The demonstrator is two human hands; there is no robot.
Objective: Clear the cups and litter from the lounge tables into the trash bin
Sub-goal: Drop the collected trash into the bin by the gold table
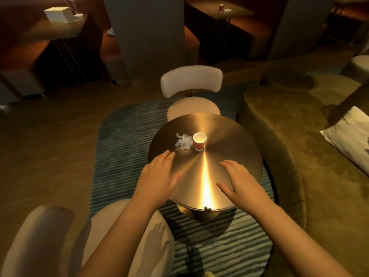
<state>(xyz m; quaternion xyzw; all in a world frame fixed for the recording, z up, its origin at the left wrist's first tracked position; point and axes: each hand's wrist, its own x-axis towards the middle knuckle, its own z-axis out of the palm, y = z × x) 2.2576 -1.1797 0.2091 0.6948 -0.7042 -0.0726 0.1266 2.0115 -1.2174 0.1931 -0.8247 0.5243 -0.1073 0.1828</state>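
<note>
Both the left hand (157, 172) and right hand (238, 179) are held flat, fingers spread and empty, over the near half of the round table (239, 148), apparently readied for the red cup (199, 141) and crumpled litter (183, 141) set touching near its centre.

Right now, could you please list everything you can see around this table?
round table: one, brass, centre.
paper cup: one, red with white inside, upright on the round table.
crumpled litter: one clump, white, beside the paper cup, on its left.
far cup: one, red, distant table, top right.
white box: one, distant table, top left.
far chair: one, cream, beyond the round table.
near chair: one, cream, bottom left.
rug: one, teal striped, under the round table.
sofa: one, olive, right.
left hand: open, empty, over the round table.
right hand: open, empty, over the round table.
</note>
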